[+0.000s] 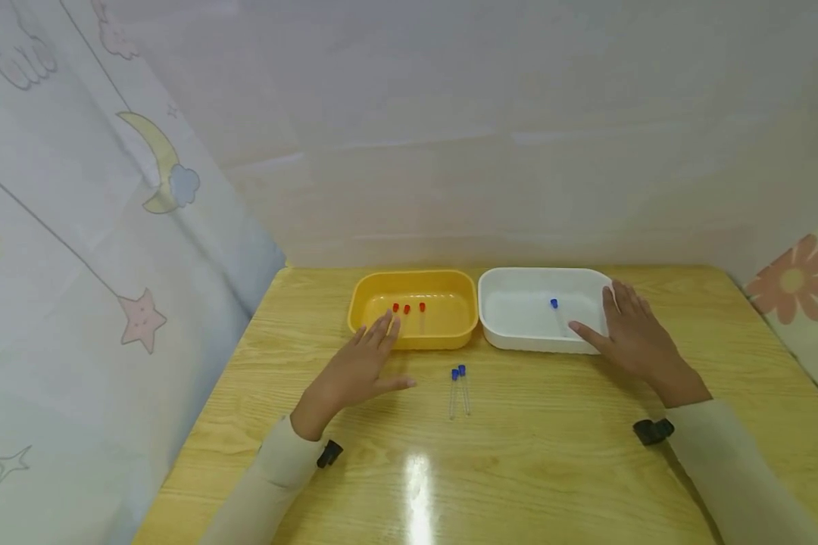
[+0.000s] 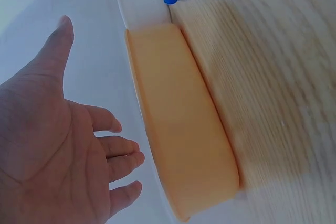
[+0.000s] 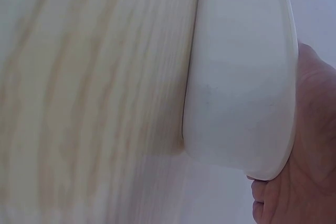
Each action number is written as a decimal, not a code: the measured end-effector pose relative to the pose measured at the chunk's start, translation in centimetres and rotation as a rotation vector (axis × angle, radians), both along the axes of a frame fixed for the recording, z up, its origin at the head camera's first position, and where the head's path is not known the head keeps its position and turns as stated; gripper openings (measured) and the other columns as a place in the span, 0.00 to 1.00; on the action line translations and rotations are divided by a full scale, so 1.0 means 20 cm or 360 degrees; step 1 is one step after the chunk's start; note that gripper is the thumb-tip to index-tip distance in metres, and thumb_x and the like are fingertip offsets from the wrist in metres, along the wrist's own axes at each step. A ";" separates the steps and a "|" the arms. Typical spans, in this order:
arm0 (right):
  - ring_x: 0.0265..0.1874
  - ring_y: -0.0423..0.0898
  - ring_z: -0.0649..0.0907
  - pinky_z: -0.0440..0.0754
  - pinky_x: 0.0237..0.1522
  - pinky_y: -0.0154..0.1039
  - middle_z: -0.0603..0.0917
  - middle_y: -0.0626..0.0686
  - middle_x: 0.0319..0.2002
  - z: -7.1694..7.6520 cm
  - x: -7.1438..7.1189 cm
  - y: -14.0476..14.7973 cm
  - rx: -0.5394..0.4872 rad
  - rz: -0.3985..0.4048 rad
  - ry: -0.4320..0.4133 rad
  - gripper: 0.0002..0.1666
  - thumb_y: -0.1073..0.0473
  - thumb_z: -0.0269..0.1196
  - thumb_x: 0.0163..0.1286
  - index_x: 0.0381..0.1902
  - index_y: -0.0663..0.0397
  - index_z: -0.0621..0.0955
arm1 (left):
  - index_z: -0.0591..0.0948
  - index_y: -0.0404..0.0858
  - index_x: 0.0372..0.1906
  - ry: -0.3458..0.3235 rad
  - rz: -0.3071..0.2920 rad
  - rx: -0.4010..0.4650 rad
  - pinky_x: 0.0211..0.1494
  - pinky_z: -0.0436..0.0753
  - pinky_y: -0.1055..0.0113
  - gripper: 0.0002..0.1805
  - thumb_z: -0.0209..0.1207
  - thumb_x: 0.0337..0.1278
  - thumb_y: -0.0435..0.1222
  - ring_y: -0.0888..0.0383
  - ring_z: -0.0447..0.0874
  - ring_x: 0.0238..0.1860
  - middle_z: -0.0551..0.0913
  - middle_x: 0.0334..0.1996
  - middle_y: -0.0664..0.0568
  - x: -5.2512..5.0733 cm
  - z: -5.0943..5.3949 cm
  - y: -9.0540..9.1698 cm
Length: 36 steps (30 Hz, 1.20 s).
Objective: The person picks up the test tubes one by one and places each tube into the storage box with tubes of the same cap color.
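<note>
So, we had left hand [image 1: 363, 371] spread at 7 o'clock of the yellow tray [image 1: 443, 342], partly over its near rim, and right hand [image 1: 637, 341] spread at 4 o'clock of the white tray [image 1: 525, 342]; whether touching its rim, we couldn't tell. We counted three red-capped tubes [image 1: 422, 308] in yellow, one blue-capped tube [image 1: 555, 304] in white. Two more blue-capped tubes [image 1: 462, 372] lay side by side on the table [image 1: 532, 454], yellow's 5 o'clock.

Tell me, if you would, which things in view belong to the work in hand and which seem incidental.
Likely part of the work:
- red-capped tubes
- blue-capped tubes
- yellow tray
- white tray

Likely incidental:
- wooden table
- patterned backdrop
- black wrist pieces
</note>
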State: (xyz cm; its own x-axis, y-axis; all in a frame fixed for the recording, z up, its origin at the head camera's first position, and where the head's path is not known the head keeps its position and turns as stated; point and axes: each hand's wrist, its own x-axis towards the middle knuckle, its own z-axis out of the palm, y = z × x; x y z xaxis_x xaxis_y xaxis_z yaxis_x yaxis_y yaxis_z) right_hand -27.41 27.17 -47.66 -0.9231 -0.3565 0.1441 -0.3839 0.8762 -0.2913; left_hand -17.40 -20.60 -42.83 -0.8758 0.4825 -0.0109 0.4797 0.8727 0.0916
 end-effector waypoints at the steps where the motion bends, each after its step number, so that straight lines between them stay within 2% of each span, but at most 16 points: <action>1: 0.76 0.74 0.42 0.35 0.74 0.67 0.40 0.78 0.77 0.00 0.00 0.00 -0.0002 0.0001 0.0006 0.61 0.30 0.50 0.76 0.76 0.81 0.45 | 0.43 0.36 0.82 -0.0004 -0.0007 -0.0007 0.80 0.47 0.47 0.58 0.43 0.64 0.74 0.47 0.39 0.82 0.40 0.82 0.42 0.00 0.00 0.00; 6: 0.76 0.75 0.43 0.36 0.74 0.68 0.41 0.78 0.76 -0.01 -0.01 0.00 -0.0003 0.0003 0.0009 0.61 0.30 0.50 0.76 0.75 0.82 0.46 | 0.43 0.40 0.83 -0.0002 -0.0041 -0.0040 0.80 0.48 0.45 0.58 0.38 0.63 0.75 0.48 0.40 0.82 0.38 0.82 0.45 0.03 -0.01 0.03; 10: 0.76 0.75 0.43 0.37 0.74 0.69 0.40 0.78 0.77 -0.01 -0.01 -0.01 -0.0001 -0.0001 -0.0003 0.62 0.30 0.51 0.76 0.75 0.82 0.47 | 0.47 0.40 0.83 0.0029 -0.0100 0.0014 0.79 0.52 0.45 0.56 0.41 0.64 0.73 0.45 0.46 0.81 0.45 0.81 0.41 0.05 -0.01 0.05; 16: 0.76 0.74 0.42 0.35 0.74 0.67 0.37 0.77 0.77 0.01 0.00 -0.01 0.0004 -0.0006 -0.0027 0.62 0.29 0.50 0.76 0.76 0.82 0.46 | 0.50 0.41 0.83 0.0059 -0.0202 0.0074 0.79 0.54 0.53 0.52 0.45 0.67 0.70 0.47 0.51 0.80 0.48 0.81 0.44 0.06 -0.01 0.08; 21: 0.76 0.74 0.42 0.35 0.75 0.66 0.38 0.77 0.77 0.02 0.00 -0.01 0.0006 -0.0008 -0.0036 0.62 0.29 0.50 0.76 0.75 0.82 0.46 | 0.54 0.43 0.82 0.0075 -0.0239 0.0106 0.77 0.60 0.53 0.49 0.46 0.68 0.68 0.48 0.57 0.78 0.52 0.81 0.47 0.05 -0.03 0.09; 24: 0.76 0.74 0.42 0.36 0.75 0.67 0.40 0.78 0.77 0.02 0.00 0.00 0.0003 -0.0011 -0.0028 0.62 0.30 0.50 0.76 0.75 0.82 0.46 | 0.58 0.42 0.81 0.0105 -0.0267 0.0141 0.75 0.65 0.52 0.48 0.51 0.67 0.67 0.46 0.62 0.76 0.56 0.80 0.45 0.05 -0.04 0.10; 29: 0.76 0.74 0.42 0.37 0.74 0.67 0.40 0.78 0.77 0.01 0.00 0.00 -0.0001 -0.0014 -0.0016 0.63 0.29 0.51 0.75 0.75 0.82 0.46 | 0.63 0.43 0.79 0.0114 -0.0290 0.0160 0.73 0.68 0.52 0.46 0.55 0.65 0.65 0.46 0.64 0.75 0.59 0.78 0.42 0.06 -0.04 0.14; 36: 0.76 0.73 0.43 0.37 0.75 0.67 0.41 0.78 0.77 0.00 0.00 0.00 0.0000 -0.0029 -0.0011 0.63 0.28 0.51 0.75 0.75 0.82 0.46 | 0.64 0.42 0.78 0.0147 -0.0321 0.0133 0.68 0.75 0.55 0.47 0.53 0.64 0.68 0.49 0.72 0.68 0.66 0.72 0.44 0.08 -0.05 0.17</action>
State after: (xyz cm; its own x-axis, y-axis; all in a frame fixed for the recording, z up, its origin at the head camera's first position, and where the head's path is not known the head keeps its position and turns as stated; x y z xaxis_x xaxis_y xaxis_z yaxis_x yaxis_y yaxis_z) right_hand -27.40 27.09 -47.58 -0.9304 -0.3398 0.1377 -0.3660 0.8830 -0.2940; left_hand -15.88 -17.11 -43.85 -0.7569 0.6438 0.1124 0.6533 0.7495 0.1071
